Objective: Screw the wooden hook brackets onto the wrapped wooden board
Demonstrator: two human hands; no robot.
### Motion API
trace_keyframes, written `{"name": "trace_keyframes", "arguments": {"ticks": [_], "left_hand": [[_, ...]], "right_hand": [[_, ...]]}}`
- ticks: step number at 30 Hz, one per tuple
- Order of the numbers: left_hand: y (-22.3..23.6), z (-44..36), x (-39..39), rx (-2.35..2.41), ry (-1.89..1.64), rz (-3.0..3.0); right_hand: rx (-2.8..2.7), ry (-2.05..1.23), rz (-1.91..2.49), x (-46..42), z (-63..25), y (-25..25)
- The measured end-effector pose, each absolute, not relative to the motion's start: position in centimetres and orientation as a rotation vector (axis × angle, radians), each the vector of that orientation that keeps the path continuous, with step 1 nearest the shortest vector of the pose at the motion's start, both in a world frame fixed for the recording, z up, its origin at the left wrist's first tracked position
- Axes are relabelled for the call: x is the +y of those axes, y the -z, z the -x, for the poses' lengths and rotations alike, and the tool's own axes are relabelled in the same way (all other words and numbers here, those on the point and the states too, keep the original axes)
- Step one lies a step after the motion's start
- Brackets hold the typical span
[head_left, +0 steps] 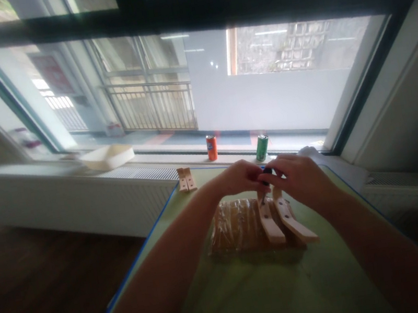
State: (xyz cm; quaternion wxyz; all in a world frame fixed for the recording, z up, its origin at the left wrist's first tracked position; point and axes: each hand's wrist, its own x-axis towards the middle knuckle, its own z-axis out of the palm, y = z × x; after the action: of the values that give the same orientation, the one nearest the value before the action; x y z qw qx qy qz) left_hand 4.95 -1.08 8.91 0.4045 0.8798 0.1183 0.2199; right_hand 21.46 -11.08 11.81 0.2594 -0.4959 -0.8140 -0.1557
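Over the table, my right hand (pixel 299 174) is closed round the black handle of what looks like a screwdriver (pixel 267 170). My left hand (pixel 242 176) pinches at the same tool, its fingertips meeting those of the right. A thin shaft runs down to the upper part of an angled wooden piece (pixel 271 228) with dark holes. Beside it on the right lies a second angled wooden piece (pixel 293 222), also with holes. Both rest on a brown slab wrapped in clear plastic (pixel 236 226). My fingers hide part of the tool and the pieces' upper ends.
Two more wooden pieces (pixel 186 180) stand at the far left corner of the green table (pixel 239 294). On the windowsill are an orange can (pixel 212 148), a green can (pixel 261 148) and a pale tray (pixel 108 157). A radiator (pixel 147 195) runs below the window.
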Motion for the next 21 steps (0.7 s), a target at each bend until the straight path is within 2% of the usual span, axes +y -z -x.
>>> {"name": "trace_keyframes", "arguments": {"ticks": [4, 9, 15, 21], "left_hand": [[-8.7, -4.8, -0.5, 0.338, -0.544, -2.296], [-9.0, -4.6, -0.3, 0.303, -0.546, -2.342], [-9.8, -4.9, -1.1, 0.351, -0.785, -2.372], [-10.0, -4.6, -1.2, 0.331, -0.750, -2.464]], "right_hand": [[-2.170, 0.493, 1.396, -11.1, -20.8, -11.2], [-2.267, 0.348, 1.220, -11.5, -21.2, -11.8], [-2.221, 0.440, 1.297, -11.2, -21.5, -12.0], [-2.180, 0.395, 1.277, -11.2, -21.7, -12.1]]}}
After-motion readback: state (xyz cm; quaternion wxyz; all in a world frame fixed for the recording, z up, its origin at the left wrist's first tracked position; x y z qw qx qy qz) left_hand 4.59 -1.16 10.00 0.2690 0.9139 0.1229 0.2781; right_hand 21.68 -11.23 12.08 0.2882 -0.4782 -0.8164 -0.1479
